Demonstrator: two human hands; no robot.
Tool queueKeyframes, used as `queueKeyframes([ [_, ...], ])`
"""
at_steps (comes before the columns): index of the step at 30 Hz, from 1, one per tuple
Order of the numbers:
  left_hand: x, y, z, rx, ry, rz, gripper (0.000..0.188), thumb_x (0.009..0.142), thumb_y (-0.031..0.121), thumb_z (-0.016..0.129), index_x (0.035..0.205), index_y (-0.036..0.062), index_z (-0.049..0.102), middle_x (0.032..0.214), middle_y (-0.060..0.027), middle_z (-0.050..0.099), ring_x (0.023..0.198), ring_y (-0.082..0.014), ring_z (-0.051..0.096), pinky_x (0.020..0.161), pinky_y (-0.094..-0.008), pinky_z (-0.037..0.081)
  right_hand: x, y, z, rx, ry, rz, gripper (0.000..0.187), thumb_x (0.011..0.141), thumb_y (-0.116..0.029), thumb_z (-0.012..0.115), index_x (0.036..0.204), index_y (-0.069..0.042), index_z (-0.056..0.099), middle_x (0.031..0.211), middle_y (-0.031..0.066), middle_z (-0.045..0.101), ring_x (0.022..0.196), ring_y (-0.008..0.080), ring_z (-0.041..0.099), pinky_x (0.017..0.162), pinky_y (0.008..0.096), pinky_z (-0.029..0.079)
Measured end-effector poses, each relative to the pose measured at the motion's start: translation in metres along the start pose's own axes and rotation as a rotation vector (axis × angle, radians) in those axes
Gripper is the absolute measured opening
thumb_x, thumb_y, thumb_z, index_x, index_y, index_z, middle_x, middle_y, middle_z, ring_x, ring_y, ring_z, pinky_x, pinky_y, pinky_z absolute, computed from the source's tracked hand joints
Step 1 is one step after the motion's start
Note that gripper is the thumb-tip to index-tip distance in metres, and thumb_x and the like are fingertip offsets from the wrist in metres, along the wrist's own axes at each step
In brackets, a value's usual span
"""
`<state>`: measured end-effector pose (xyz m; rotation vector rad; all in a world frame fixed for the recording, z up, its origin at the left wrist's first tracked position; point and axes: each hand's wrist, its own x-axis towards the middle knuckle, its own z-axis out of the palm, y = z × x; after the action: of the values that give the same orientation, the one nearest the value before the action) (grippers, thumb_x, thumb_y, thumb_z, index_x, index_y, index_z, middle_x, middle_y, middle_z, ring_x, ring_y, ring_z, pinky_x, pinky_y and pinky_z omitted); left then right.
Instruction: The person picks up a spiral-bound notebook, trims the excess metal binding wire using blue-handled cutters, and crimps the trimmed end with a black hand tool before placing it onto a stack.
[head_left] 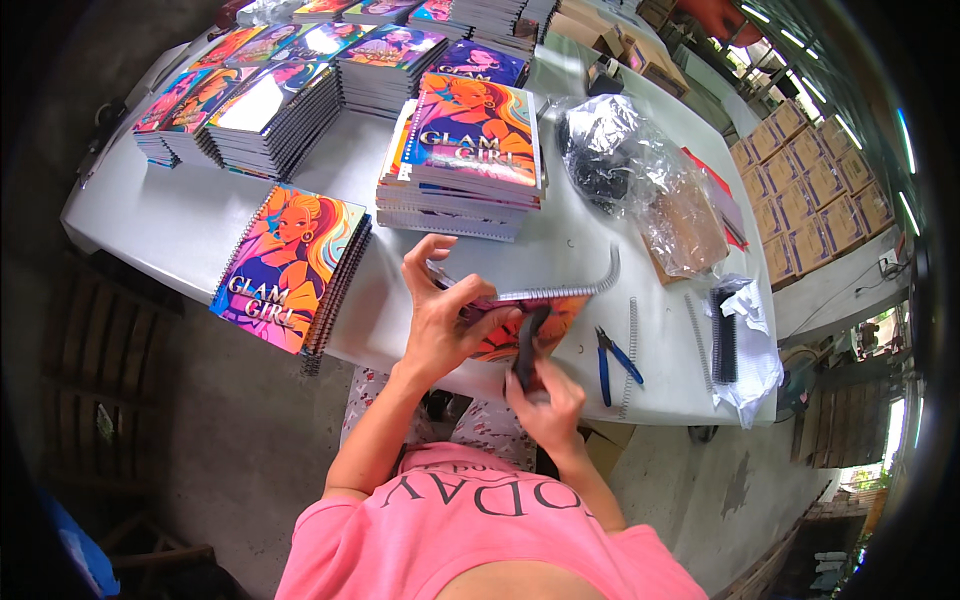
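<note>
My left hand (440, 310) grips a notebook (570, 325) with a colourful cover, tilted up near the table's front edge. A silver spiral coil (560, 293) runs along the notebook's upper edge, its free end curving up past the right corner. In front of the cover, my right hand (548, 400) is closed around a dark curved thing (530, 345), too blurred to name. To the right lie blue-handled cutting pliers (615, 365), jaws pointing away from me, beside a loose silver coil (632, 345). Just beyond the notebook stands a stack of similar notebooks (470, 135).
A smaller pile of bound notebooks (290, 265) sits at the left front edge. More notebook stacks (270, 110) fill the far left. Clear plastic wrap (625, 150), a bundle of black coils (724, 335) and white paper (755, 360) are on the right. Boxes (815, 190) are stacked beyond.
</note>
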<state>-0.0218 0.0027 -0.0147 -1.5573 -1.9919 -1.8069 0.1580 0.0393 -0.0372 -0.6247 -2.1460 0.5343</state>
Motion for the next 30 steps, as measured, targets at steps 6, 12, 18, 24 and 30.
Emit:
queueKeyframes([
  [6,0.009,-0.018,-0.021,-0.052,-0.126,0.095,0.035,0.056,0.037,0.084,0.079,0.0163,0.067,0.131,-0.0135,0.027,0.118,-0.0326,0.032,0.093,-0.0450,0.038,0.040,-0.036,-0.117,0.519,0.155,0.022,0.021,0.071,-0.002,0.067,0.091,-0.004,0.061,0.087,0.0196,0.065,0.079,0.0261,0.064,0.069,0.0340,0.052],
  [12,0.006,-0.011,-0.015,0.034,-0.068,0.195,0.042,0.055,0.038,0.084,0.086,0.0179,0.067,0.137,-0.0162,0.021,0.120,-0.0373,0.030,0.095,-0.0450,0.039,0.120,0.007,-0.130,0.778,-0.327,0.037,0.021,0.074,-0.001,0.064,0.094,0.005,0.063,0.099,0.0243,0.064,0.095,0.0311,0.064,0.085,0.0378,0.050],
  [18,0.005,-0.012,-0.012,-0.044,-0.085,0.107,0.044,0.052,0.039,0.086,0.082,0.0141,0.064,0.133,-0.0177,0.025,0.119,-0.0368,0.033,0.093,-0.0437,0.038,0.103,0.042,-0.045,0.847,-0.677,0.288,0.022,0.077,0.003,0.061,0.097,0.002,0.067,0.099,0.0180,0.067,0.095,0.0255,0.064,0.088,0.0346,0.049],
  [24,0.008,-0.016,-0.010,-0.074,-0.060,0.071,0.045,0.051,0.041,0.086,0.081,0.0140,0.065,0.131,-0.0180,0.027,0.121,-0.0370,0.033,0.091,-0.0421,0.037,0.100,0.047,-0.031,0.745,-0.494,0.139,0.023,0.071,0.006,0.062,0.092,0.002,0.069,0.095,0.0181,0.068,0.090,0.0265,0.065,0.084,0.0350,0.051],
  [30,0.009,-0.019,-0.005,-0.172,-0.050,-0.024,0.049,0.049,0.038,0.088,0.084,0.0142,0.063,0.130,-0.0164,0.026,0.115,-0.0343,0.036,0.087,-0.0406,0.038,0.103,0.025,-0.032,0.698,-0.332,-0.156,0.026,0.068,0.011,0.057,0.089,0.001,0.070,0.090,0.0167,0.069,0.084,0.0261,0.067,0.079,0.0316,0.052],
])
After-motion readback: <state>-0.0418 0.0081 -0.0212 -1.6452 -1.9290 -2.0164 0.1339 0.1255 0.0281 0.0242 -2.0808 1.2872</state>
